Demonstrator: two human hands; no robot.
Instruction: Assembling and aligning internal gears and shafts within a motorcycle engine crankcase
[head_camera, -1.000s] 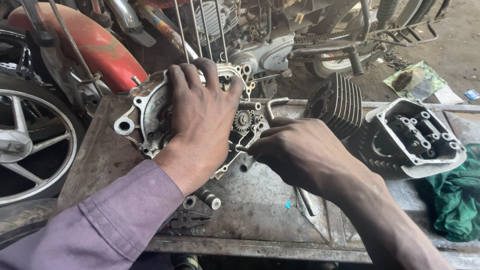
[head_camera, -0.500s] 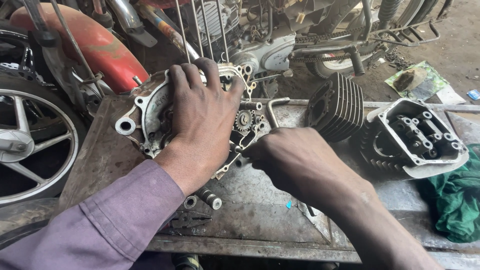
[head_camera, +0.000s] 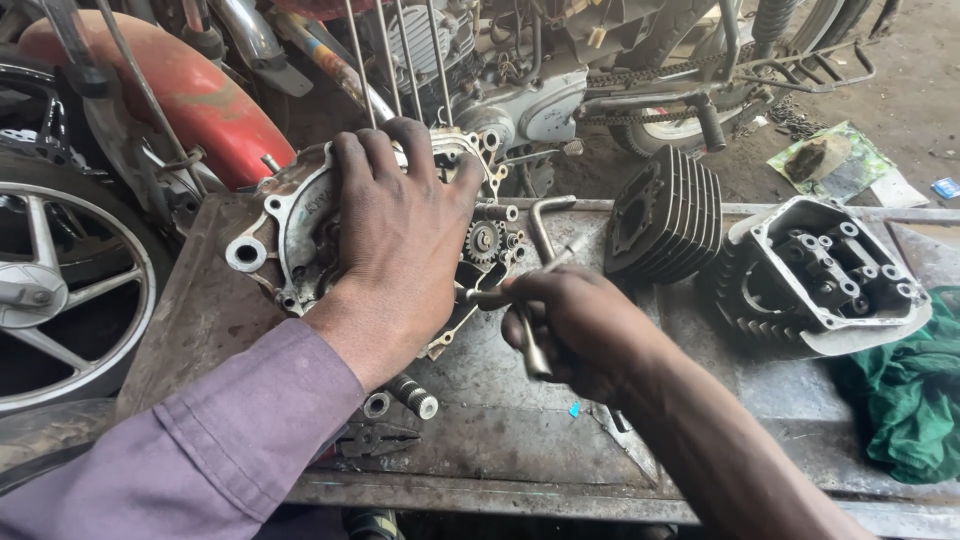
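Two hands are at work on the bench (head_camera: 700, 400), and from my remote seat I read them plainly. My left hand (head_camera: 400, 240) lies flat, fingers spread, on the crankcase (head_camera: 275, 235), which sits at the bench's far left corner; I judge the flat press is there to keep the casting from turning or sliding. It grips nothing, only bears down.

My right hand (head_camera: 575, 325) is clenched around a thin metal wrench (head_camera: 530, 335), whose handle runs down through the fist while its tip points at the near right edge of the crankcase, just beside the small sprocket (head_camera: 485, 240). Holding it this close to the head would give a short, firm pull. I cannot tell whether the tip is seated on a fastener; the fingers hide it.

A bent rod (head_camera: 545, 220) lies behind the fist. The finned cylinder (head_camera: 665, 220) stands near the far edge at mid-bench, and the cylinder head (head_camera: 820, 270) rests open side up toward the right, with a green rag (head_camera: 910, 400) at the right edge. Two short plugs (head_camera: 415, 395) lie near the front edge by my left wrist.

Against the frame a second back, my right fist has rolled and drawn slightly toward me, showing more of the wrench handle. The left hand and crankcase have not shifted.
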